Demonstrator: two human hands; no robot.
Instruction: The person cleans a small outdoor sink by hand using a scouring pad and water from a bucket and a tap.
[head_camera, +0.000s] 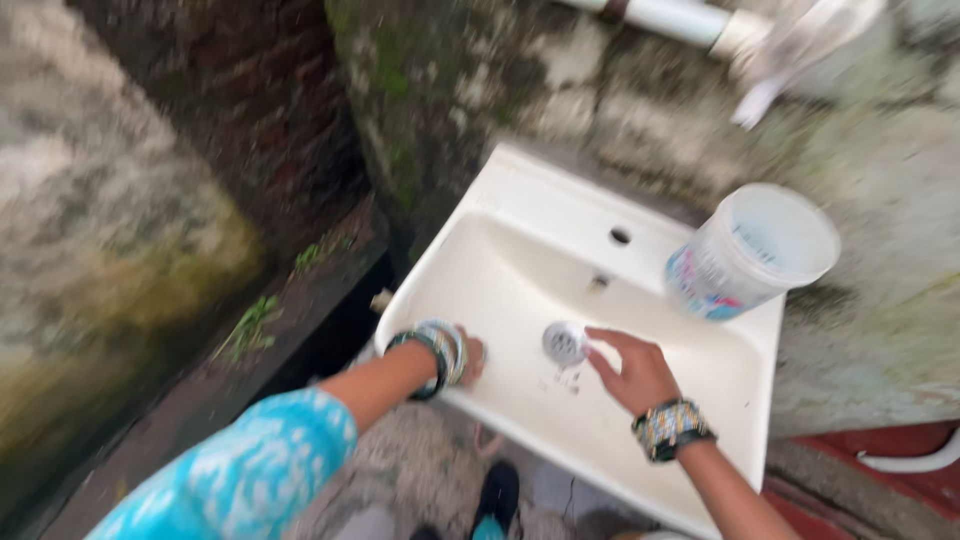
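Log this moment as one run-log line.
left hand: on front rim of white ceramic basin | right hand: fingertips at round metal drain | white plastic bucket: tilted on back rim

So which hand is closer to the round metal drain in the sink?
The right hand. Its fingertips reach almost to the drain in the white sink, while the left hand rests farther off, near the basin's left side.
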